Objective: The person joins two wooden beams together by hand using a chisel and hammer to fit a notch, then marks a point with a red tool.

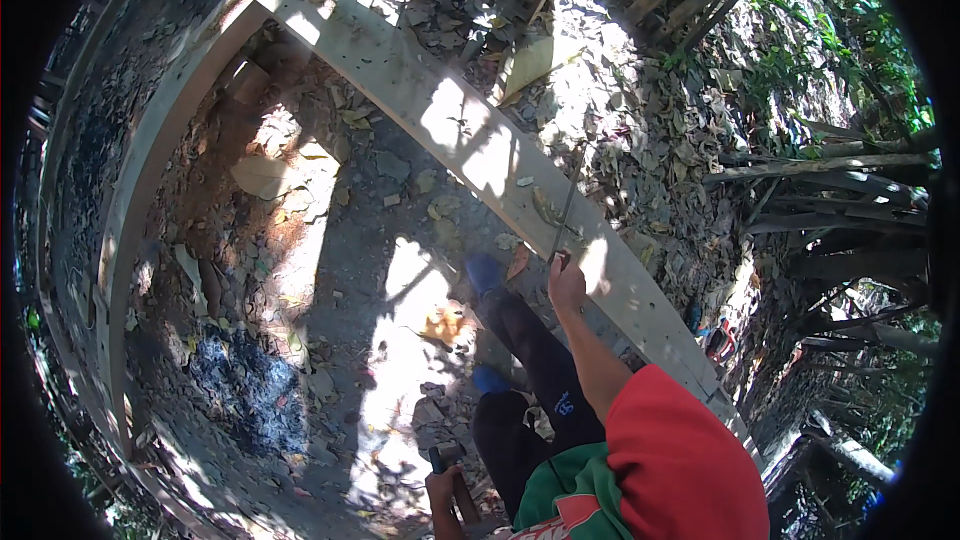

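Note:
My right hand (567, 285) is closed at the near edge of a long pale wooden beam (400, 70). It grips the dark end of a long thin tool (566, 208), which lies slantwise across the beam's upper face; its exact kind I cannot make out. Down at the lower edge, beside my left leg, my left hand (442, 488) is closed around a dark-ended tool (437, 459). A brown, handle-like piece (464, 500) shows beside those fingers. The beam runs from the upper left to the lower right, with patches of sunlight on it.
Another wooden beam (150, 155) bends down the left side, meeting the long one near the top. Dry leaves and a grey-black ash patch (245, 390) cover parts of the dirt ground. At right lie stacked poles (830, 165) and green plants (850, 30). My blue shoes (484, 272) stand beside the beam.

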Demonstrator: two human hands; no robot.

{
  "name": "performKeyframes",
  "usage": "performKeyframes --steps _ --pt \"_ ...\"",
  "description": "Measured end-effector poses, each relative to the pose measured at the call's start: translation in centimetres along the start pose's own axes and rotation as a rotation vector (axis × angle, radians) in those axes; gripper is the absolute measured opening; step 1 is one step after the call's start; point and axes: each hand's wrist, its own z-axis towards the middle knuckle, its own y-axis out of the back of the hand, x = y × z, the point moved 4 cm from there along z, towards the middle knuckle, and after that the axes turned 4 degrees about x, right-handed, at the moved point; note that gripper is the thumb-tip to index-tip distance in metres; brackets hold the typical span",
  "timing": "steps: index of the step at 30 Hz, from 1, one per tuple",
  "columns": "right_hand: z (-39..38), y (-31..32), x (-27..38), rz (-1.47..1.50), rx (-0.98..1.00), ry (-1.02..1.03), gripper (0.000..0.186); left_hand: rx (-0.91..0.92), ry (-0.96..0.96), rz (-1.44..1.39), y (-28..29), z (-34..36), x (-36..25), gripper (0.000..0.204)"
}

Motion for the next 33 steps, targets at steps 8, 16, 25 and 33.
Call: performKeyframes --steps 8,16,25,33 --pt "-1.6 -9.8 14.1 0.142 0.487 0.607 0.022 0.082 -0.178 0.029 -0.9 -5.6 -24.5 0.036" --pt "9.7 -6.5 20.4 0.126 0.060 0.293 0.030 0.013 -0.233 0.087 1.5 -7.7 -31.3 0.036" --pt "1.2 -11.4 31.6 0.079 0.451 0.916 0.028 -0.119 -0.016 0.162 8.6 -5.0 -24.4 0.039" --pt "13.3 -13.0 36.9 -0.412 -0.217 0.728 0.024 -0.064 0.015 0.189 11.6 -1.3 -25.6 0.039"
